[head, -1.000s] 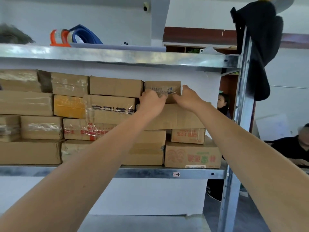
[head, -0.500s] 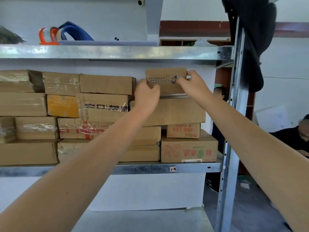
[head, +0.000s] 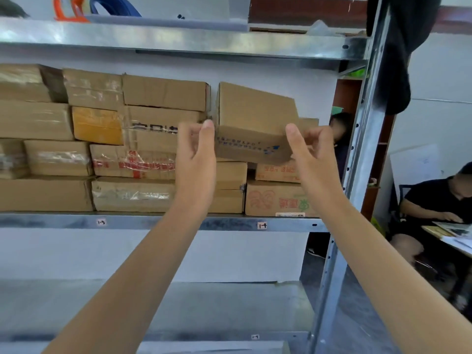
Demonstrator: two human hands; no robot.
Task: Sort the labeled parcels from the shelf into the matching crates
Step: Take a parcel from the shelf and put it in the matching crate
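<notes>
Both hands hold a small brown parcel (head: 255,118) in the air in front of the shelf (head: 153,222), tilted so its top face shows and its blue lettering faces the camera. The left hand (head: 198,152) has its grip on the parcel's left end, thumb up along the edge. The right hand (head: 310,149) has its grip on the right end, thumb raised and fingers curled behind. Behind the parcel, boxes (head: 102,154) lie stacked on the shelf. A black cloth (head: 398,60) hangs on the right post (head: 362,139), and a person (head: 439,205) sits beyond
</notes>
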